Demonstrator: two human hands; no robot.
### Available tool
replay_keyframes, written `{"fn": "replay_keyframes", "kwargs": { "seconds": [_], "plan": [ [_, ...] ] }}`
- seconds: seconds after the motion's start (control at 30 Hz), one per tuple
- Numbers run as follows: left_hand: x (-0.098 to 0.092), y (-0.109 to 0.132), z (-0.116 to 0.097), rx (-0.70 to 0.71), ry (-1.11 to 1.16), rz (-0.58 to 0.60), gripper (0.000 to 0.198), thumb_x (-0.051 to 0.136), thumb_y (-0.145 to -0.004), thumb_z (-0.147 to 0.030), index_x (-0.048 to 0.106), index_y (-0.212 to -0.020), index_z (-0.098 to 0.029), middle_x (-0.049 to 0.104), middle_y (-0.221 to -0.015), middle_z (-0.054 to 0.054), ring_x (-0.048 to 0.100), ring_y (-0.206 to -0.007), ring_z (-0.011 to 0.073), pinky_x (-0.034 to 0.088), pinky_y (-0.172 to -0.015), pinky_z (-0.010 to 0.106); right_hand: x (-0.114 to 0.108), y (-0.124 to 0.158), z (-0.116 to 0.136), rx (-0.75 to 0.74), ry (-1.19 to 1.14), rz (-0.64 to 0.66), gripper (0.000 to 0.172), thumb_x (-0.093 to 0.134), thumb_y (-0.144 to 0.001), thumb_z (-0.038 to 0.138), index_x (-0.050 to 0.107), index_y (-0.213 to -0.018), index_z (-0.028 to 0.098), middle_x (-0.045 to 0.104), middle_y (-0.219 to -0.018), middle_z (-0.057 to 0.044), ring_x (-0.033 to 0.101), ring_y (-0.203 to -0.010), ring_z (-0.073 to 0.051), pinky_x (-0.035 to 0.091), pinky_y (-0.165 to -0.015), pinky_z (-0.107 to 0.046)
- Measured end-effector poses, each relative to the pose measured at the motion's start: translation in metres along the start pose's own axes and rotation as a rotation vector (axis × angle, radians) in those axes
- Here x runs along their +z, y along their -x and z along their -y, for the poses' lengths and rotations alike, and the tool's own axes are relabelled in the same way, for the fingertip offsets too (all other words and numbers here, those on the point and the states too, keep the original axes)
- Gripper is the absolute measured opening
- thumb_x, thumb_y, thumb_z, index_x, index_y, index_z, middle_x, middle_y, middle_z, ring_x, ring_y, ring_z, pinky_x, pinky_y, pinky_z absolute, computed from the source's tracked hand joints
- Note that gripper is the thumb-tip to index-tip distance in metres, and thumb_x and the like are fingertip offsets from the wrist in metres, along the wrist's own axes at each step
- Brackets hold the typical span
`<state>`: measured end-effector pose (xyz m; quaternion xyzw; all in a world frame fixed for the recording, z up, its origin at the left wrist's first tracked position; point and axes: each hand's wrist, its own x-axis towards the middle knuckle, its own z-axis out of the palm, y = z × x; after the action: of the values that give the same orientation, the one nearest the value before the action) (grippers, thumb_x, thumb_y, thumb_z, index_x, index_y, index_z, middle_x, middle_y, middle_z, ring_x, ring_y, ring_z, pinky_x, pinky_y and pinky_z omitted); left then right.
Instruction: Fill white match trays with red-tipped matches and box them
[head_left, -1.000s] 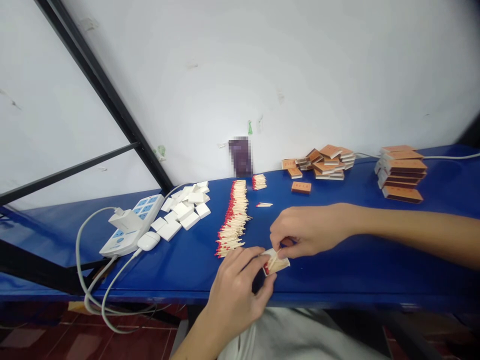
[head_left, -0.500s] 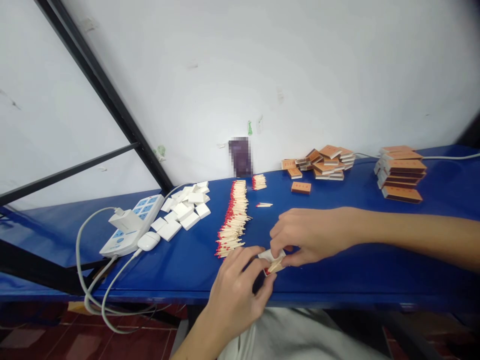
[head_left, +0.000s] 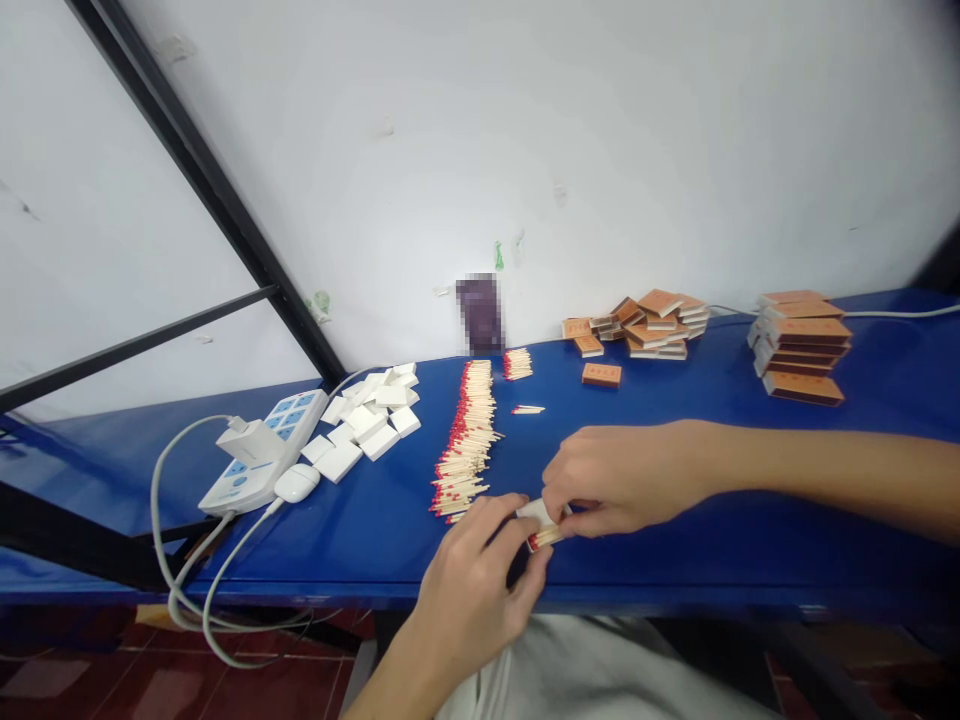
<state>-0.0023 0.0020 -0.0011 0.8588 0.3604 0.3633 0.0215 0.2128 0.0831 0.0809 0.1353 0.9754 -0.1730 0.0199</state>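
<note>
Near the table's front edge, my left hand [head_left: 480, 575] grips a small white matchbox tray [head_left: 531, 511] between thumb and fingers. Several red-tipped matches [head_left: 547, 537] lie along the tray's near side, heads to the left. My right hand [head_left: 611, 485] is closed in a pinch over the tray's right end, at the tails of these matches; its fingertips partly hide them. Just beyond my left fingers runs a long heap of loose matches [head_left: 471, 425]. A few single matches [head_left: 529, 410] lie apart, and a small bundle of matches [head_left: 517, 364] sits behind them.
White tray pieces [head_left: 367, 420] are piled at left, by a power strip [head_left: 262, 455] with cables and a white earphone case [head_left: 297, 483]. Orange matchboxes [head_left: 656, 325] lie heaped at the back; one matchbox [head_left: 601, 376] lies in front, and a matchbox stack [head_left: 802, 350] stands right.
My right fingers have lowered slightly against the tray, and the matches that stuck up at an angle now lie flatter in it. My left hand keeps its hold.
</note>
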Motion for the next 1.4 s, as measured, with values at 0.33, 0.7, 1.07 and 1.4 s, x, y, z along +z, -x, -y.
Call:
{"fn": "replay_keyframes", "kwargs": {
  "seconds": [0.33,0.7,1.07,1.4],
  "plan": [
    [0.0,-0.002,0.0,0.024,0.005,0.02,0.02,0.055,-0.095,-0.016,0.058,-0.114,-0.019,0.061,-0.116,0.01,0.059,-0.102,0.024,0.051,-0.089,0.04,-0.01,0.0,-0.01,0.099,0.066,-0.113,0.021,0.054,-0.091,0.028,0.067,-0.079,0.018,0.061,-0.065,-0.001,0.048,-0.058,-0.012,0.03,-0.058,-0.026],
    [-0.001,0.0,0.001,0.031,-0.028,0.041,0.018,0.056,-0.095,-0.015,0.058,-0.113,-0.02,0.062,-0.118,0.008,0.058,-0.102,0.0241,0.048,-0.091,0.042,0.018,-0.011,-0.087,0.391,0.28,-0.421,0.041,0.049,-0.092,0.028,0.058,-0.129,0.014,0.058,-0.125,-0.016,0.063,-0.099,-0.025,0.048,-0.08,-0.034],
    [-0.001,0.0,0.001,0.031,-0.041,0.066,0.017,0.054,-0.097,-0.017,0.058,-0.113,-0.02,0.061,-0.121,0.007,0.058,-0.102,0.0247,0.048,-0.088,0.042,0.044,-0.021,-0.104,0.258,0.23,-0.624,0.028,0.052,-0.092,0.022,0.072,-0.111,0.02,0.068,-0.11,-0.01,0.064,-0.1,-0.023,0.052,-0.09,-0.039],
    [-0.001,0.0,0.003,0.029,-0.052,0.083,0.017,0.053,-0.098,-0.019,0.058,-0.114,-0.021,0.06,-0.122,0.008,0.059,-0.102,0.0251,0.048,-0.088,0.043,0.044,-0.021,-0.104,0.222,0.187,-0.66,0.025,0.053,-0.09,0.02,0.074,-0.104,0.018,0.074,-0.107,-0.007,0.066,-0.101,-0.022,0.051,-0.092,-0.037]
  ]
}}
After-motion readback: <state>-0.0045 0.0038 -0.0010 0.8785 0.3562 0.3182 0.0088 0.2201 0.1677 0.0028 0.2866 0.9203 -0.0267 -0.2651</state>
